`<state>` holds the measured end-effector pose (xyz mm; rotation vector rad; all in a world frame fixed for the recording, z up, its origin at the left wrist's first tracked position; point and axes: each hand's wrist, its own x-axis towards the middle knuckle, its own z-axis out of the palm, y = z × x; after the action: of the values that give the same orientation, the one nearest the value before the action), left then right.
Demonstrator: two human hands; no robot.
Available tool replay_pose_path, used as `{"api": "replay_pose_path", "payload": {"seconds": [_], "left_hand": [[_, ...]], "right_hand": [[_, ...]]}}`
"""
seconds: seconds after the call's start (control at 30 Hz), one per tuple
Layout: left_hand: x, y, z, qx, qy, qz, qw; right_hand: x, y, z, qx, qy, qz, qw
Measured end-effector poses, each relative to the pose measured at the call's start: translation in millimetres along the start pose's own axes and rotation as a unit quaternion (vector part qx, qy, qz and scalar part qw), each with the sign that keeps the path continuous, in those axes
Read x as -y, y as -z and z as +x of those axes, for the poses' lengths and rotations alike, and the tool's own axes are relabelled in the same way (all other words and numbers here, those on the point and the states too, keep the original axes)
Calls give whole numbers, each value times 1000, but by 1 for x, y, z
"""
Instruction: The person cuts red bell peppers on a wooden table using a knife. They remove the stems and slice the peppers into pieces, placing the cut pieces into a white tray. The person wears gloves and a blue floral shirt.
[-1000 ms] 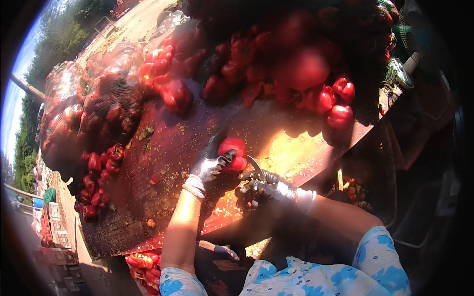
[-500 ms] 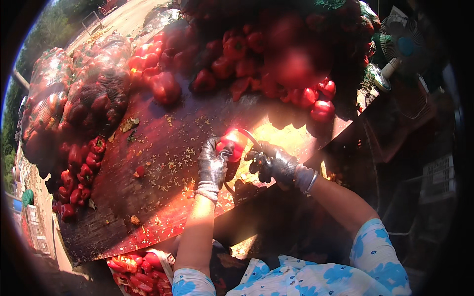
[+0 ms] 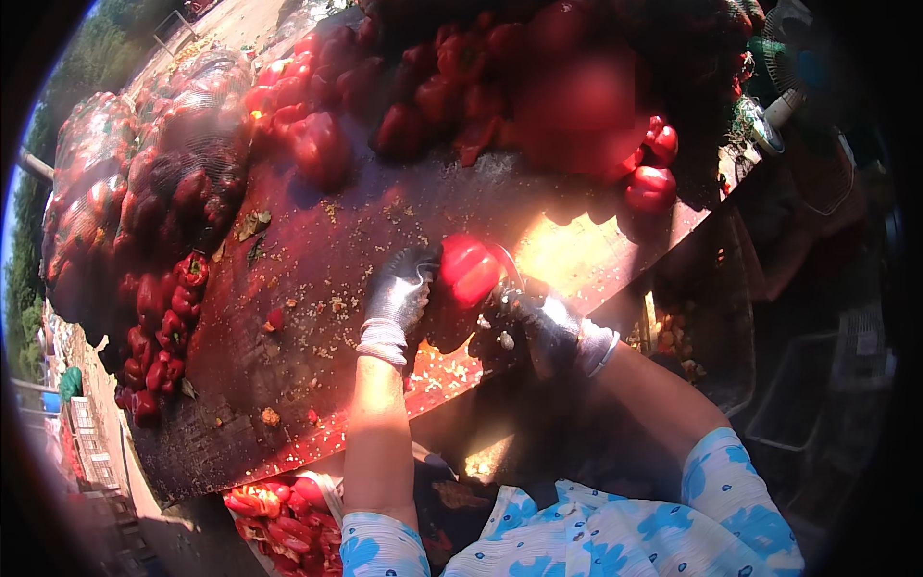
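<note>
Red pepper, long axis slanting down-right

- Open-air produce yard, bulk pepper processing.
- Outdoors: green trees and pale bare ground at upper left, hard sun patches on the desk.
- Bulk volume: heaped peppers along the desk's far side, large net sacks packed full at left, more loose peppers by the left edge.
- Processing signs: pale seeds and scraps strewn over the desk; cut peppers in a container below its near edge.
- Gloved left hand and right hand at a red pepper.
- Kit: electric fan upper right, in shade; pale crates lower left.
</note>
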<state>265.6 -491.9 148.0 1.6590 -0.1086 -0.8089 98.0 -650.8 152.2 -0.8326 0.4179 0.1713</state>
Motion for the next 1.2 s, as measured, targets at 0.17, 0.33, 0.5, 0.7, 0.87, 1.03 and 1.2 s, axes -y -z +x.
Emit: {"api": "replay_pose_path", "payload": {"seconds": [0.17,0.33,0.5,0.7,0.87,1.03,1.2], "left_hand": [[1,-2,23,202,-141,-81,966],[25,12,24,228,-52,-136,963],[27,10,29,102,-7,22,995],[6,-4,-12,-85,-39,-161,983],[20,-46,-31,-231,-213,134,940],[46,-30,-22,-165,-259,57,950],[44,-38,-35,-145,-305,-13,941]], "right_hand": [[12,3,1,46,42,-183,981],[23,-1,-1,17,-12,-255,967],[20,-11,2,66,174,-338,923],[16,-14,0,84,18,-157,984],[-6,0,3,98,25,-126,987],[-24,0,-8,92,17,-72,993],[4,19,-17,90,67,-230,967]]}}
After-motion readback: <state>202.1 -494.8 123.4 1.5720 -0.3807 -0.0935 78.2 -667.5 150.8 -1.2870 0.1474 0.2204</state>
